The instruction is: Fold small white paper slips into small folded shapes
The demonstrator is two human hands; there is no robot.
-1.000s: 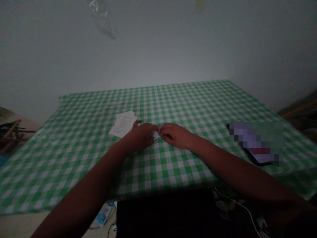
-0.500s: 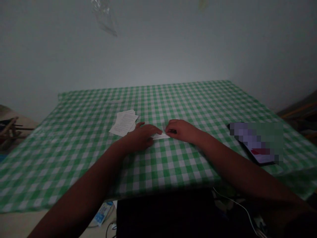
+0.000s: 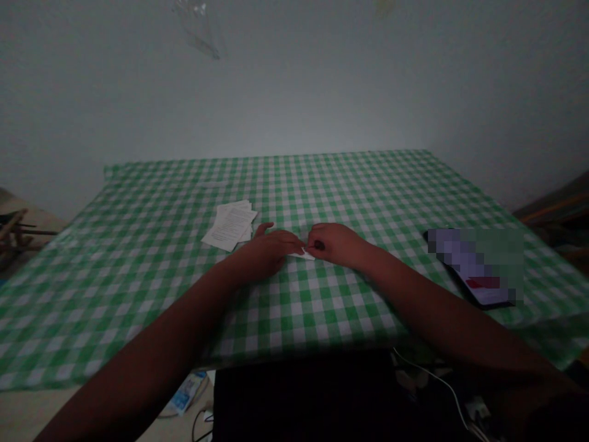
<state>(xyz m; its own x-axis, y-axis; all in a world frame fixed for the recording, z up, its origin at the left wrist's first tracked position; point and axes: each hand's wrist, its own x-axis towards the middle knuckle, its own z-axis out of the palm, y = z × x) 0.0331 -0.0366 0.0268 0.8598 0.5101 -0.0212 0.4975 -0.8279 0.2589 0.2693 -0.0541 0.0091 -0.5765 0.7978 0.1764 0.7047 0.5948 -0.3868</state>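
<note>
A small white piece of paper point(image 3: 301, 255) lies on the checked tablecloth, mostly covered by my hands. My left hand point(image 3: 271, 250) rests over its left part, fingers stretched to the right and pressing on it, with one digit sticking up and away. At the paper's right end, my right hand point(image 3: 335, 244) has its fingers curled into a pinch on the edge. The fingertips of both hands nearly meet. Just beyond my left hand is a loose stack of printed paper sheets point(image 3: 230, 226), fanned unevenly.
The green and white checked tablecloth point(image 3: 294, 313) covers a table set against a pale wall point(image 3: 294, 80). On the right lies a phone-like device point(image 3: 494, 296), partly pixelated. A white cable point(image 3: 442, 377) hangs below the front edge. A clear plastic bag point(image 3: 197, 27) is on the wall.
The paper between my hands shows less and looks more angled now. My fingers have shifted slightly and drawn closer together; the left hand's raised digit stands a little higher.
</note>
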